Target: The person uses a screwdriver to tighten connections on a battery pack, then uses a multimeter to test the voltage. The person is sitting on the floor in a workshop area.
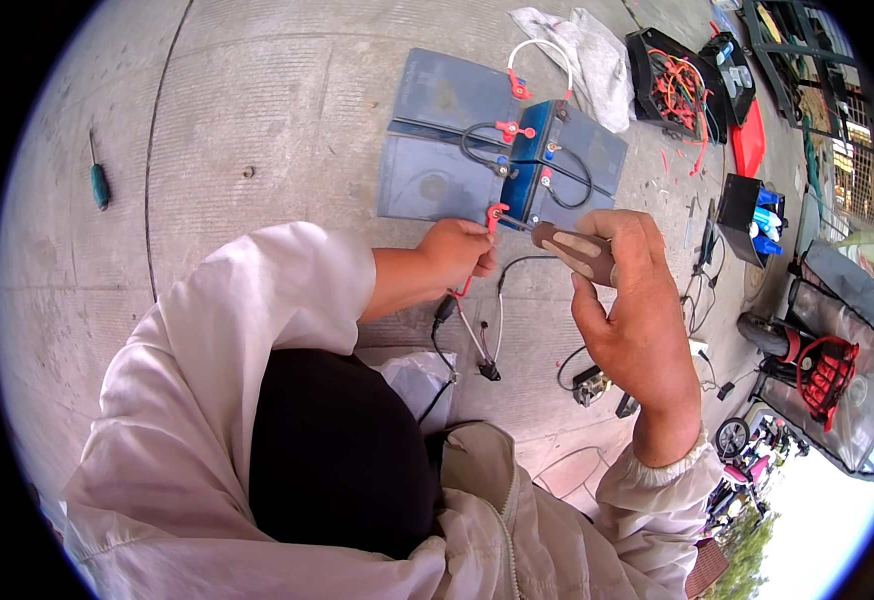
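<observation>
My right hand (637,310) is wrapped round the brown and tan handle of a screwdriver (577,250). Its shaft points left, with the tip at the screw of a red-sleeved cable terminal (497,212). Close below that terminal, my left hand (457,252) pinches the red cable. The terminal sits at the near edge of several grey-blue batteries (447,170) grouped on the ground. Short black cables (587,180) and a white cable (547,42) with red sleeves link their posts. Red, white and black leads with a black connector (490,371) hang below my left hand.
A teal-handled screwdriver (100,186) lies far left on the concrete. Behind the batteries are a grey-white cloth (592,70) and a black case of red wires (677,85). To the right stand a black box (742,215), loose cables and a grey cart cover (872,400).
</observation>
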The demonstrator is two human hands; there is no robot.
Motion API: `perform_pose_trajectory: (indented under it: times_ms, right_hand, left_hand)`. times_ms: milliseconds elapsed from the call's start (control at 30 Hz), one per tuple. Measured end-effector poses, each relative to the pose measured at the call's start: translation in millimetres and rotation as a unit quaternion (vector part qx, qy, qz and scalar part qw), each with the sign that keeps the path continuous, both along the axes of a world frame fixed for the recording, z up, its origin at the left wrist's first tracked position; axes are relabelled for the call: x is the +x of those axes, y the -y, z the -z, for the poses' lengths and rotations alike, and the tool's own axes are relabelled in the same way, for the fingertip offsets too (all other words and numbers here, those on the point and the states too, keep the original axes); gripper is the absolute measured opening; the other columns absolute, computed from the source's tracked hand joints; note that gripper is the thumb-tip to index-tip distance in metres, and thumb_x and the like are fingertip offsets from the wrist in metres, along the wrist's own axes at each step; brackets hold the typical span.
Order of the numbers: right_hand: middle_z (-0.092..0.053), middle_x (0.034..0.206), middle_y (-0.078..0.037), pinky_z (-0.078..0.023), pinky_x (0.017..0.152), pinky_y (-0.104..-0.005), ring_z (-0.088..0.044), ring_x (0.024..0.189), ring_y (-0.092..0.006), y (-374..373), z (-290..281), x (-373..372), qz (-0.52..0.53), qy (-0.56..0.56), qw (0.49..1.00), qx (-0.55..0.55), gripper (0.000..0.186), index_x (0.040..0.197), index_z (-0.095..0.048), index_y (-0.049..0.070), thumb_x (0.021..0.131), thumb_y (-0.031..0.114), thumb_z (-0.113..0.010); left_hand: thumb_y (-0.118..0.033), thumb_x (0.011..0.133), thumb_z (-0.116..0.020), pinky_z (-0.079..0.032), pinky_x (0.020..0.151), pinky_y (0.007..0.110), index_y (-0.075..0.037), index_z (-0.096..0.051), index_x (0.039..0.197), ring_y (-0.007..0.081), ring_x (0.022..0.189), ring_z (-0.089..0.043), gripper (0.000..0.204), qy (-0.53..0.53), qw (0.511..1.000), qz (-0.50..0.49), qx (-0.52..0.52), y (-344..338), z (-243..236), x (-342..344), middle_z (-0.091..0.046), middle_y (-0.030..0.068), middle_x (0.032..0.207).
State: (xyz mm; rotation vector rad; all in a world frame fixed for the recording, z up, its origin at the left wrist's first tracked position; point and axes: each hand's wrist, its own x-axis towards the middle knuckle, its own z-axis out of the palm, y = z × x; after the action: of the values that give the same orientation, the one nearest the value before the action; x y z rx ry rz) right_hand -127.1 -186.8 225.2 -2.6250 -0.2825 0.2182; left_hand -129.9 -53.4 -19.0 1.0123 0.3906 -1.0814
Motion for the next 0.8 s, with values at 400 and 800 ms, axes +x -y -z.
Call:
perform_pose_trajectory:
  times_ms: [400, 800]
  right_hand:
    - [-0.065, 0.080, -0.010, -0.052, 0.059, -0.0442, -0.067, 0.071, -0.0355, -8.8, 6.8, 6.2, 0.017, 0.031, 0.998, -0.057, 0.032, 0.105, -0.053, 0.007, 0.090, 0.023, -0.075]
    - [-0.065, 0.096, -0.012, -0.053, 0.063, -0.0441, -0.068, 0.080, -0.0336, -12.0, -2.8, 11.2, -0.019, -0.006, 0.990, -0.140, 0.028, 0.110, -0.057, 0.005, 0.089, 0.016, -0.071]
  left_hand:
    - [-0.012, 0.086, -0.064, -0.055, 0.075, 0.052, -0.009, -0.070, 0.111, 0.0417, 0.082, -0.068, 0.026, 0.487, 0.773, 0.300, 0.274, -29.2, -38.2, 32.1, -0.072, 0.0155, 0.104]
    - [-0.019, 0.093, -0.063, -0.053, 0.081, 0.044, -0.028, -0.070, 0.119, 0.0296, 0.098, -0.067, 0.028, 0.642, 0.679, 0.285, 0.214, -28.9, -39.3, 70.2, -0.066, 0.0060, 0.101]
